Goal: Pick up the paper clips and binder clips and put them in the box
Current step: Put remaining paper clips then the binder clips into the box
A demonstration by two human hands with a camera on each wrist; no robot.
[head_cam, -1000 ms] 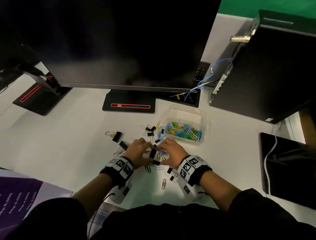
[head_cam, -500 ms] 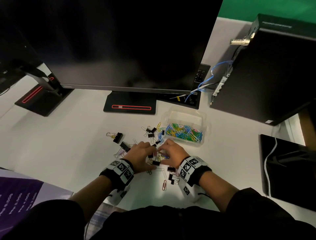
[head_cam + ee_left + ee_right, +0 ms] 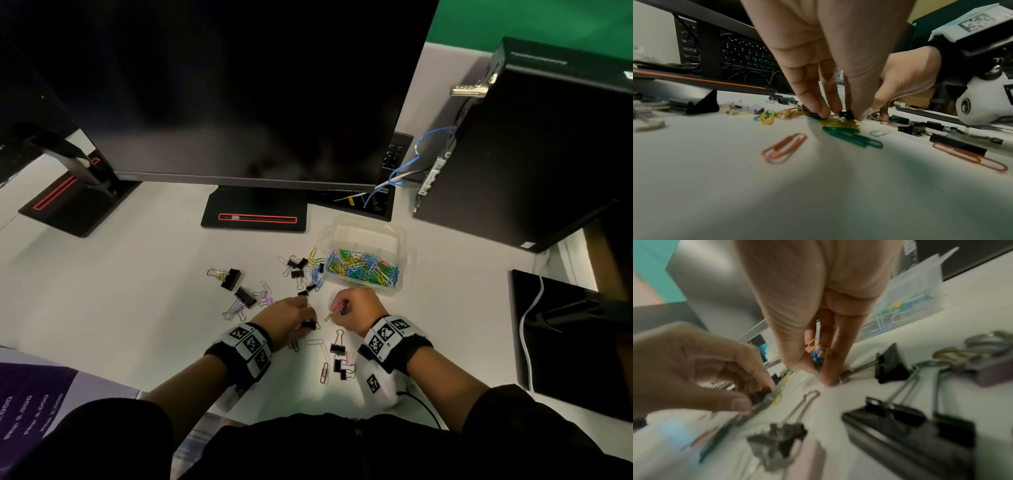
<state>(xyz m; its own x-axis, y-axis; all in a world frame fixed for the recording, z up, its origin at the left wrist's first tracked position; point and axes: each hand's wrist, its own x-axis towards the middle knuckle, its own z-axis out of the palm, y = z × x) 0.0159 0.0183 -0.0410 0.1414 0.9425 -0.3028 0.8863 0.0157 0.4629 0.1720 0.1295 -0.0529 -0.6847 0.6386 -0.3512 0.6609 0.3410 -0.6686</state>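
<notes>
A clear plastic box (image 3: 366, 236) holding several coloured paper clips stands on the white desk, right of centre. Loose paper clips and black binder clips (image 3: 297, 270) lie scattered left of it and in front of it. My left hand (image 3: 291, 317) is down on the desk, thumb and fingers pinching a small black binder clip (image 3: 844, 114). My right hand (image 3: 356, 308) is beside it, just in front of the box, fingers curled round a bunch of coloured paper clips (image 3: 337, 310) (image 3: 817, 352). More binder clips (image 3: 339, 359) lie between my wrists.
A large dark monitor (image 3: 239, 102) with its stand base (image 3: 255, 216) stands behind the clips. A black computer tower (image 3: 534, 154) with blue cables is at the back right, a second stand (image 3: 72, 202) at the left, a black pad (image 3: 575, 342) at the right.
My hands, pressed together over the pile, have drawn apart. The right hand has come away holding coloured paper clips; the left stays low on the small black binder clip.
</notes>
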